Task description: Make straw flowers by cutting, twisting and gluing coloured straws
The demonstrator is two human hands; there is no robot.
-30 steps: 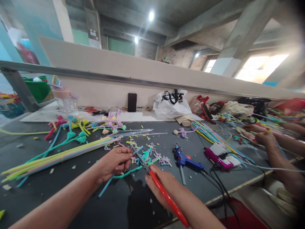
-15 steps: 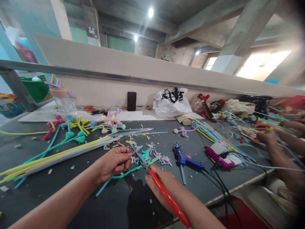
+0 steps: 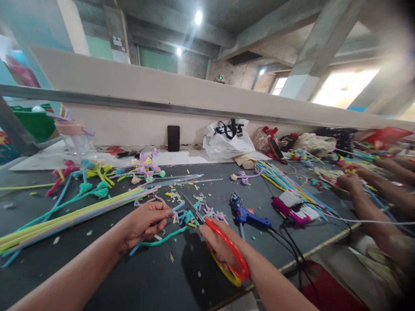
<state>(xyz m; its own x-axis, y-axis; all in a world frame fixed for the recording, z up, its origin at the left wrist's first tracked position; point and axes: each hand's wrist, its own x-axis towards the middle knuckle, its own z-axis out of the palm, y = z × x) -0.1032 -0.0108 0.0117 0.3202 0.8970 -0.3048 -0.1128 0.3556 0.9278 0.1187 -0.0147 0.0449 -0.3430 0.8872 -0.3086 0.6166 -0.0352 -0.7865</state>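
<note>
Pinched in my left hand (image 3: pixel 147 222) is a blue pipe cleaner (image 3: pixel 177 208), its short end poking out past my fingertips and its tail showing below the hand. My right hand (image 3: pixel 220 242) is closed around scissors (image 3: pixel 228 242) with red and yellow handles. Their blades point away from me and stand a little to the right of the blue end, apart from it. Beneath the blades lies a pile of short cut pieces (image 3: pixel 186 217), mostly teal and purple. A teal pipe cleaner (image 3: pixel 165 240) rests on the dark table near my left hand.
Long yellow and pink pipe cleaners (image 3: pixel 81 211) lie at left, with fuzzy flowers (image 3: pixel 100 189) behind. To the right are a blue glue gun (image 3: pixel 251 217), a purple plug strip (image 3: pixel 292 211) and black cables. A phone (image 3: pixel 173 138) leans at the back. Another person's hands (image 3: pixel 350 179) work far right.
The scissors have drawn back from the blue pipe cleaner, and their handles have turned and spread so the yellow loop shows. The whole view has shifted slightly.
</note>
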